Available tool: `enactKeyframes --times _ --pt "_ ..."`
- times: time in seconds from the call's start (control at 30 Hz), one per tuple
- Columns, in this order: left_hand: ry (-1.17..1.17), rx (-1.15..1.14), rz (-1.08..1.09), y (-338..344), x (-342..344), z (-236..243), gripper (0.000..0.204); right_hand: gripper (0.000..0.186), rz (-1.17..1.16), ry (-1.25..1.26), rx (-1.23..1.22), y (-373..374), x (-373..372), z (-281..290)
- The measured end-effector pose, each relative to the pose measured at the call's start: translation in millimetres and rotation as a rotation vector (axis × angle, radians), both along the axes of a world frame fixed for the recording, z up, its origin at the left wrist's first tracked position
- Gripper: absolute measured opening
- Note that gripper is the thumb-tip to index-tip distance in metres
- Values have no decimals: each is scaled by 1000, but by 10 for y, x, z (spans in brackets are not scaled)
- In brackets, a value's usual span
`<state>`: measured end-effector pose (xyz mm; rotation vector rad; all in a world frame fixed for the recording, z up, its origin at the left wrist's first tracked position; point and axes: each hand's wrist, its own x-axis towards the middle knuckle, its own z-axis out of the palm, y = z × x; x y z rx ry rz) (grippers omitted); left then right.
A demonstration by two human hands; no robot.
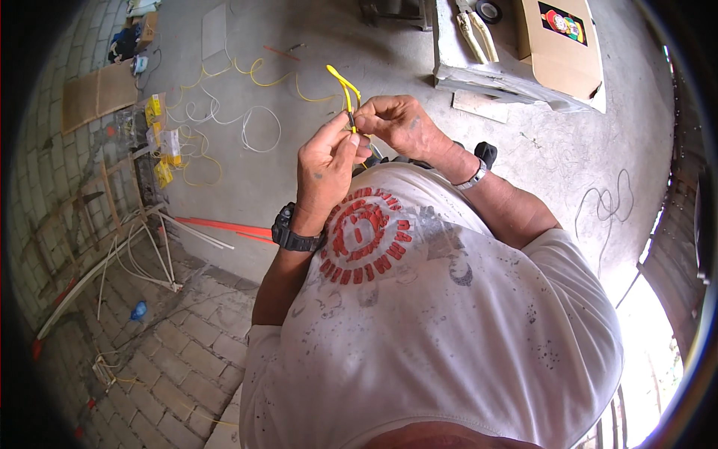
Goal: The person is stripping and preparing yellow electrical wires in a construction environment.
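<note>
In front of my chest, both hands meet at a bent yellow wire (345, 81), whose folded end sticks up above the fingers. A short black band (351, 119), which looks like tape, sits round it at the fingertips. My left hand (329, 163) is closed, pinching the wire just below the band. From the right, my right hand (402, 126) is closed too, its thumb and forefinger pinched against the wire beside the band. Whether those fingers also grip a tape end is hidden. Lower down, the wire disappears behind my fingers.
Pliers (473, 34) with pale handles, a black tape roll (489, 10) and a cardboard box (562, 52) lie on a work surface at the far right. Yellow and white wires (262, 129) curl over the floor. Orange-red conduits (228, 227) and yellow boxes (163, 172) are at left.
</note>
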<state>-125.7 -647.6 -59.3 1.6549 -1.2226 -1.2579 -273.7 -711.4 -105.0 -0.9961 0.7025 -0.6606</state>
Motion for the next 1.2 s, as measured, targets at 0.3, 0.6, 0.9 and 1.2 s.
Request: enactKeyframes --times 0.3,0.6,0.9,1.2 --pt "40 31 -2 19 49 -38 37 16 -4 16 1 32 107 -81" --pt "135 30 -2 -15 114 -41 39 21 10 30 104 -11 48 -9" --pt "104 35 -39 -33 157 -61 39 17 -36 12 48 -2 121 -44" --pt "57 -16 -70 -24 205 -125 38 19 -91 220 -8 65 275 89"
